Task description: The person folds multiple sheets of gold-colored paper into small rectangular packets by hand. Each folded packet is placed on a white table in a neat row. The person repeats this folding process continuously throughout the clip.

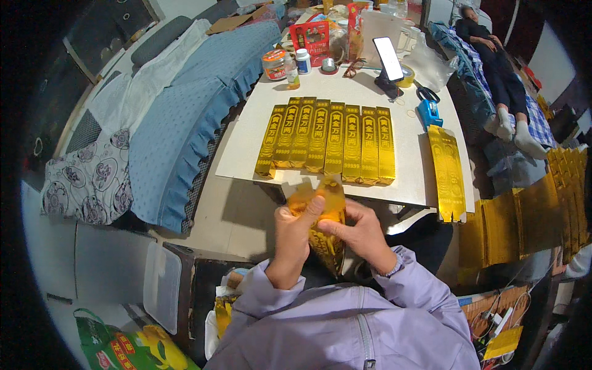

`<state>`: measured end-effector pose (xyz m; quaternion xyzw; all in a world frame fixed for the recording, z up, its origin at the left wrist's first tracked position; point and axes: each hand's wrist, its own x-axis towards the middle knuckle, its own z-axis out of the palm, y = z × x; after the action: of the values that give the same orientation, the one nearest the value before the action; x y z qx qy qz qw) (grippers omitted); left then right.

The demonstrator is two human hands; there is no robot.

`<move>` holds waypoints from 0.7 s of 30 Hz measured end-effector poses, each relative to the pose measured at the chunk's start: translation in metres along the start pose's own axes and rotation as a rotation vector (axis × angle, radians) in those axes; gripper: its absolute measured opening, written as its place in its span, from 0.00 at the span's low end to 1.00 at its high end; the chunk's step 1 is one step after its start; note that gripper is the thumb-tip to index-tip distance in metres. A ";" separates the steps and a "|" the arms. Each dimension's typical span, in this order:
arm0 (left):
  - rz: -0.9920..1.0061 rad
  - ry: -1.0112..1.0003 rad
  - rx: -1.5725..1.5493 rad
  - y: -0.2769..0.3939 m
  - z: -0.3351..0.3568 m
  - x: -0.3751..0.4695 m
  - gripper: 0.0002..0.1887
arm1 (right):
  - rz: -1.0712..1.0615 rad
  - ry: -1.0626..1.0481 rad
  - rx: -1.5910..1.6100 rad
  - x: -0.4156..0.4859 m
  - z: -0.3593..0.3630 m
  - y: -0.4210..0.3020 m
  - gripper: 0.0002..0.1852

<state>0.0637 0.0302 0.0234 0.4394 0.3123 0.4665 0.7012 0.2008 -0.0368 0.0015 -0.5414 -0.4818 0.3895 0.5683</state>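
Between my two hands, in front of the table's near edge, is a gold foil carton [329, 238] with its end flaps spread at the top. My left hand [296, 236] grips its left side, thumb laid across the gold face. On the other side my right hand [363, 231] holds it, thumb pressed to the front. Just beyond, several long gold boxes [334, 138] bearing printed characters lie side by side on the white table [259, 99]. One flat gold carton blank [447, 173] rests at the table's right edge.
A blue tape dispenser [429, 113], scissors [426, 92], a phone on a stand [388, 58], glasses [354, 68], jars and a pitcher [381, 37] stand farther back. Folded gold blanks [513, 226] are stacked at right. A person [492, 60] lies on a couch; a blue-covered sofa [185, 101] is left.
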 end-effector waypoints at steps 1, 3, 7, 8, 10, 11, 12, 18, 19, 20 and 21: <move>0.008 0.029 -0.027 0.002 -0.002 0.000 0.15 | 0.028 -0.001 0.010 -0.006 0.006 0.001 0.19; 0.015 0.067 -0.124 0.002 -0.005 0.001 0.14 | 0.173 -0.078 0.021 -0.017 0.009 0.021 0.20; -0.020 0.078 -0.174 0.000 -0.014 0.005 0.15 | 0.372 -0.223 0.020 -0.057 -0.001 0.066 0.20; -0.040 0.067 -0.156 -0.001 -0.020 0.004 0.16 | 0.411 -0.265 0.032 -0.068 -0.005 0.080 0.20; -0.104 -0.041 -0.127 -0.003 -0.022 0.002 0.19 | 0.445 -0.307 0.071 -0.086 -0.006 0.099 0.20; -0.145 -0.137 -0.119 -0.004 -0.022 0.001 0.21 | 0.428 -0.373 -0.003 -0.089 -0.009 0.106 0.20; -0.185 -0.233 -0.108 -0.003 -0.021 0.000 0.24 | 0.408 -0.440 -0.073 -0.086 -0.009 0.102 0.20; -0.091 -0.576 0.153 -0.005 -0.033 -0.011 0.42 | -0.023 -0.438 -0.179 -0.052 0.000 0.063 0.45; -0.068 -0.520 0.263 -0.008 -0.035 -0.014 0.43 | -0.040 -0.385 -0.159 -0.047 0.003 0.059 0.44; -0.019 -0.437 0.223 -0.013 -0.031 -0.015 0.46 | -0.058 -0.332 -0.139 -0.044 0.006 0.057 0.43; 0.016 -0.432 0.214 -0.015 -0.030 -0.017 0.46 | -0.075 -0.278 -0.120 -0.041 0.008 0.053 0.42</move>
<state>0.0372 0.0212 -0.0022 0.6034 0.1992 0.3312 0.6975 0.1883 -0.0684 -0.0568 -0.4970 -0.5978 0.4099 0.4771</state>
